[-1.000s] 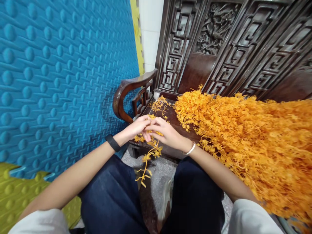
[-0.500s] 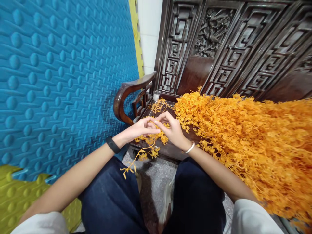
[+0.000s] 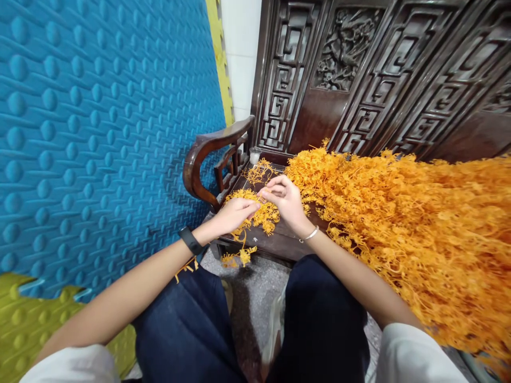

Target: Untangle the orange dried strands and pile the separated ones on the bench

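Observation:
My left hand [image 3: 236,214], with a black band at the wrist, is closed over an orange plastic sprig [image 3: 244,257]. The sprig's flower-like tufts dangle below the hand, and a branched stem end shows under my wrist. Just to the right, my right hand [image 3: 288,201], with a pale bangle, pinches a small orange bit at the fingertips. The fingertips of both hands nearly meet, and the exact grip there is partly hidden. Beneath and behind them, a small heap of orange sprigs [image 3: 268,217] lies on the dark wooden bench seat [image 3: 279,243].
A large pile of orange sprigs [image 3: 407,229] covers the bench on the right. Loose stems [image 3: 259,171] lie near the back. A curved armrest [image 3: 199,154] and a carved backrest [image 3: 323,117] border the seat. A blue foam mat [image 3: 99,149] stands at left.
My hands have drawn slightly apart, the right moving up and to the right. The dangling stem end has swung left, under my left wrist.

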Demonstrator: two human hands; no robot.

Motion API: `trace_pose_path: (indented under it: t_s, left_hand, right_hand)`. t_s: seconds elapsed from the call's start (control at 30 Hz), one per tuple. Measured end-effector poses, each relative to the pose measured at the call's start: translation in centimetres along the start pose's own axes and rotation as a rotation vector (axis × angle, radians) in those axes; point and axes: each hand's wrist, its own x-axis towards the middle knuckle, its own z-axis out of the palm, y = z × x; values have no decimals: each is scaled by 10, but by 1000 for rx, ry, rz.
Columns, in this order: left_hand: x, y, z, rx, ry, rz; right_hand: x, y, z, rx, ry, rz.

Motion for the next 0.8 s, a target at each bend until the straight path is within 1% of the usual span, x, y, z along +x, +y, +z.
trace_pose_path:
  t_s: [0.07, 0.1, 0.13, 0.2, 0.23, 0.27, 0.33, 0.4, 0.47, 0.63, 0.8]
  left_hand:
    - [1, 0, 2, 10, 4, -13]
    - [1, -1, 2, 5, -9, -28]
    - [0, -2, 3, 0, -30, -42]
    - [-4, -4, 5, -3, -76, -54]
    - [-6, -6, 6, 1, -94, -46]
    - [-7, -7, 7, 10, -102, -37]
    - [-8, -10, 8, 34, -98, -31]
    - [-8, -11, 7, 47, -79, -42]
    - [-6, -12, 5, 36, -55, -48]
    - [-3, -6, -6, -46, -35, -54]
    - [-1, 6, -16, -163, 38, -41]
  right_hand:
    - [7, 5, -5, -1, 46, -12]
    - [12, 7, -10, -12, 114, -27]
    - [17, 9, -17, -28, 209, -47]
    - [27, 14, -35, -39, 453, -60]
    - [31, 17, -45, -33, 520, -48]
    - [34, 20, -53, -36, 515, -30]
    - [37, 28, -64, -58, 411, 32]
    - [38, 39, -66, -111, 291, 82]
    - [39, 49, -63, -188, 219, 99]
    - [42, 70, -53, -327, 139, 149]
    - [43, 81, -52, -368, 124, 187]
